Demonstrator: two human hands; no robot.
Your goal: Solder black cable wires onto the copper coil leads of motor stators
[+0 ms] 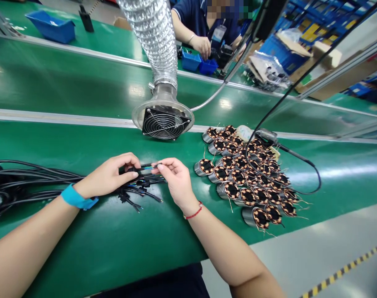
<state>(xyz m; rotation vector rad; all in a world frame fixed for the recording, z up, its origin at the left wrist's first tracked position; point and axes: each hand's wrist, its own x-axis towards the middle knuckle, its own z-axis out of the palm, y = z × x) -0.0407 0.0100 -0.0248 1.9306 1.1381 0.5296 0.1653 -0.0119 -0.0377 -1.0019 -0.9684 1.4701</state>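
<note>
My left hand (114,174), with a blue band at its wrist, is closed round a black power cord just behind its end. Thin coloured wires, one of them blue, come out of that cord toward the right. Thumb and fingers of my right hand (177,178) pinch the tips of these wires. Below both hands lie more black cords (51,181) with stripped wire ends and black strain-relief pieces (124,195). Their long lengths run off in loops to the left. Right of my right hand stand several motor stators (231,189) with copper windings and loose wire leads.
Above my hands hangs a fume extractor hood (165,120) on a silver duct. A tool with a black cable (267,136) lies on the back stators. Across the divider, a co-worker's hand (201,47) is over small blue bins (190,61). A blue tray (51,27) sits far left.
</note>
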